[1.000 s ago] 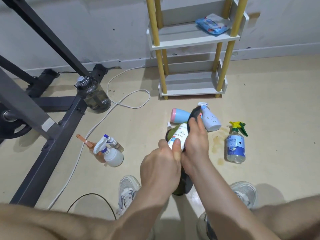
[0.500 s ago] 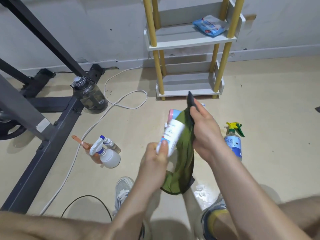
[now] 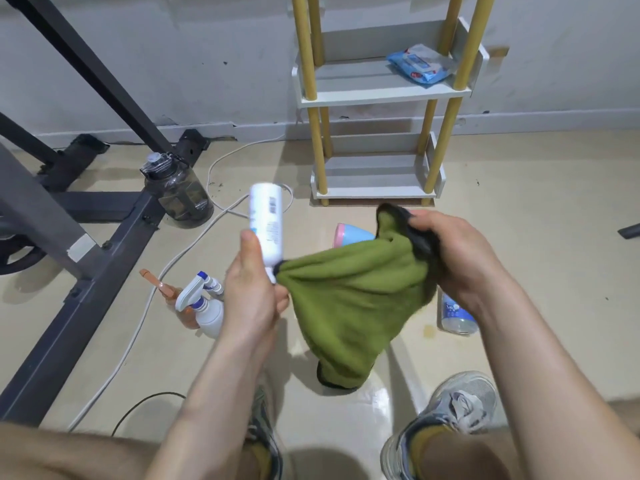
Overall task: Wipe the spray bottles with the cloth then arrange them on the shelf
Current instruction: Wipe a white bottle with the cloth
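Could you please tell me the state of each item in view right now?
white bottle: gripped by left hand, base uppermost.
green cloth: gripped by right hand, hanging.
pink-and-blue bottle: lying on floor.
trigger sprayer: lying on floor.
dark jug: upright, capped.
shelf: upright, wipes pack on it.

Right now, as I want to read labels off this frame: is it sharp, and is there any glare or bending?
Head view: the white bottle in the left hand is slightly smeared, its small print unreadable; head view: glare patches shine on the floor under the green cloth; head view: the shelf posts splay apart upward, wide-angle distortion.
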### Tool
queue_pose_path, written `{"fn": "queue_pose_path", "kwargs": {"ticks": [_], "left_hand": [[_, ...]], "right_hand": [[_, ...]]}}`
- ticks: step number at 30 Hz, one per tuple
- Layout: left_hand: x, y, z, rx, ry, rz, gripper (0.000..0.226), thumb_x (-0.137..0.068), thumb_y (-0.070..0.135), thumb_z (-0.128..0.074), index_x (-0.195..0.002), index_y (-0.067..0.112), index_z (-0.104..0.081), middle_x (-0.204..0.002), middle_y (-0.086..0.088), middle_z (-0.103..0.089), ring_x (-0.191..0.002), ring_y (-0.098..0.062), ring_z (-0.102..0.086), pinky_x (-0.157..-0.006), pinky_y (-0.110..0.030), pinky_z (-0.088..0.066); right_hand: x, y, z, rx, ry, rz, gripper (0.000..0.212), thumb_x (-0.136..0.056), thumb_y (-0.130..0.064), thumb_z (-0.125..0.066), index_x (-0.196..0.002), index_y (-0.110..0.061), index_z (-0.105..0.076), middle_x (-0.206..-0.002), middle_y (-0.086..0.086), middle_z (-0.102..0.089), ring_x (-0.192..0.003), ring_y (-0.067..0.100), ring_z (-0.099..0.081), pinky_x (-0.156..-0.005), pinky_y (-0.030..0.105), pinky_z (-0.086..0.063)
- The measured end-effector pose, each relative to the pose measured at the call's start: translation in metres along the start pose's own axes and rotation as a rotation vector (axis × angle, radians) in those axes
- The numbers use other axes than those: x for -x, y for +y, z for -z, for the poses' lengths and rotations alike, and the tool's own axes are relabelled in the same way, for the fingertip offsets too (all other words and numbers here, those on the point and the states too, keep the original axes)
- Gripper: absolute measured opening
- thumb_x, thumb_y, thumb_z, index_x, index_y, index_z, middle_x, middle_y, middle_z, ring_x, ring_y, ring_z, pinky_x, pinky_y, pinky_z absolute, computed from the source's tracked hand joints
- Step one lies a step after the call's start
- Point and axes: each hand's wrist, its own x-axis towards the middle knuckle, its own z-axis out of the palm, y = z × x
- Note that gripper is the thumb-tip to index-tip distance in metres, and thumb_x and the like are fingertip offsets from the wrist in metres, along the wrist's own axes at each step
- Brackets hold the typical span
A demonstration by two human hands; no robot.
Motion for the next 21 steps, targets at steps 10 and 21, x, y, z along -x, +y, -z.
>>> {"fn": "queue_pose_path", "kwargs": {"ticks": [10, 21], "left_hand": [[-0.022, 0.000, 0.009, -1.176, 0.070, -0.373, 0.041, -0.101, 0.048, -0.036, -0.103, 0.007, -0.042, -0.101, -0.025, -0.063, -0.094, -0.046, -0.058, -0.068, -0.041, -0.037], [0.033, -0.054, -0.001, -1.094, -0.152, -0.675, 0.027, -0.096, 0.038, -0.031, -0.093, 0.012, -0.035, -0.068, -0.009, -0.052, -0.059, -0.039, -0.058, -0.047, -0.031, -0.028]], "right_hand": [[0.035, 0.045, -0.053, -0.807, -0.182, -0.362, 0.043, -0.091, -0.024, -0.056, -0.126, 0.000, -0.062, -0.141, 0.012, -0.054, -0.134, 0.023, -0.049, -0.115, 0.036, -0.035], [0.022, 0.065, -0.096, -0.234, -0.004, 0.001, 0.029, -0.096, -0.017, -0.061, -0.117, -0.036, -0.065, -0.115, 0.004, -0.062, -0.092, 0.017, -0.059, -0.086, 0.036, -0.051]]}}
